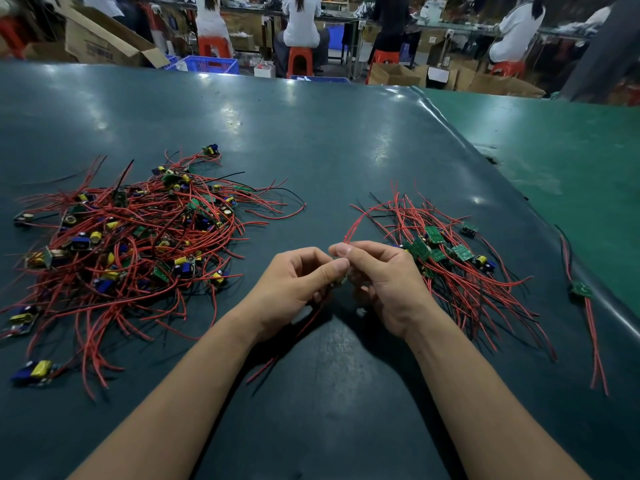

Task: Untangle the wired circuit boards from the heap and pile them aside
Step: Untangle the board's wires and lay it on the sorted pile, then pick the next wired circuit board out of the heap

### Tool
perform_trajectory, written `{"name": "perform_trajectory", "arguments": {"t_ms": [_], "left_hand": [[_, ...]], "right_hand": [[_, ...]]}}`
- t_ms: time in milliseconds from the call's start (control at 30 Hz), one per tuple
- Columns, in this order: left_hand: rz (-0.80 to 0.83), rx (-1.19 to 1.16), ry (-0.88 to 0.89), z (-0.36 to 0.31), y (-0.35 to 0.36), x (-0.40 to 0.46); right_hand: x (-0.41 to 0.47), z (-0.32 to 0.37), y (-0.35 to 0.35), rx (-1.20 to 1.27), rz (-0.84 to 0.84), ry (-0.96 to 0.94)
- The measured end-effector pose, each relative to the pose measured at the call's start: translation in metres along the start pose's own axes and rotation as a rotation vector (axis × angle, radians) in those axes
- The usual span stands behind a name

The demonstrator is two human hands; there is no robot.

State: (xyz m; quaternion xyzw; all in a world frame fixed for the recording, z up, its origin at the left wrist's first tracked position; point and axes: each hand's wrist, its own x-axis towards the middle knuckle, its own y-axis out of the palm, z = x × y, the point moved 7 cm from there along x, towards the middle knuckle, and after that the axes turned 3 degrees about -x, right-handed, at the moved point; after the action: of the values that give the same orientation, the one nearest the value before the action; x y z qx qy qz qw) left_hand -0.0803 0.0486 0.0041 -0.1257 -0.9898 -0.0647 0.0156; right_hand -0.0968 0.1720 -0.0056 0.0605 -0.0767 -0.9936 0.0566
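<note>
One wired circuit board (343, 280) sits between the two hands, just above the dark mat (329, 140), almost wholly hidden by the fingers; only a sliver of it shows in the gap between them. The left hand (299, 284) has its fingers curled in and its thumb pressed toward the board, and the right hand (375, 277) pinches at the same spot from the other side, thumb on top. Holding it from both sides this way probably steadies the small board while its leads are sorted out.

Its red wires (360, 216) leave in two directions, so the long axis runs roughly away from and toward the person: one bundle arcs up and off to the right over the sorted pile (446, 251), the other trails down toward the body, ending on the mat between the forearms. Which face of the board is up cannot be told.

The sorted pile lies just right of the right hand, boards clustered, leads fanned the same way, likely to keep them from knotting again. The heap (131, 237), well to the left, is far bigger, so most of the work looks undone. A lone board (581, 289) with wires rests near the mat's right edge.
</note>
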Motion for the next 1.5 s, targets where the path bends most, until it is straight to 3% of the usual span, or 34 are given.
{"name": "perform_trajectory", "arguments": {"t_ms": [300,467,700,1100,1300,1500], "left_hand": [[0.05,-0.013,-0.052,0.005,0.002,0.001],[0.111,-0.021,-0.048,0.003,0.007,-0.002],[0.084,-0.081,-0.071,0.003,0.002,-0.001],[0.113,-0.094,-0.078,0.004,0.002,-0.002],[0.097,-0.098,-0.089,0.004,0.001,-0.003],[0.071,-0.136,-0.089,0.004,-0.001,-0.003]], "right_hand": [[0.005,0.016,-0.035,0.156,-0.34,-0.147],[0.012,0.007,-0.03,0.34,-0.276,0.005],[0.004,0.019,-0.042,0.034,-0.407,-0.252],[0.003,0.022,-0.048,0.052,-0.474,-0.28],[0.001,0.025,-0.048,-0.269,-0.497,-0.342],[0.002,0.025,-0.048,-0.139,-0.443,-0.317]]}}
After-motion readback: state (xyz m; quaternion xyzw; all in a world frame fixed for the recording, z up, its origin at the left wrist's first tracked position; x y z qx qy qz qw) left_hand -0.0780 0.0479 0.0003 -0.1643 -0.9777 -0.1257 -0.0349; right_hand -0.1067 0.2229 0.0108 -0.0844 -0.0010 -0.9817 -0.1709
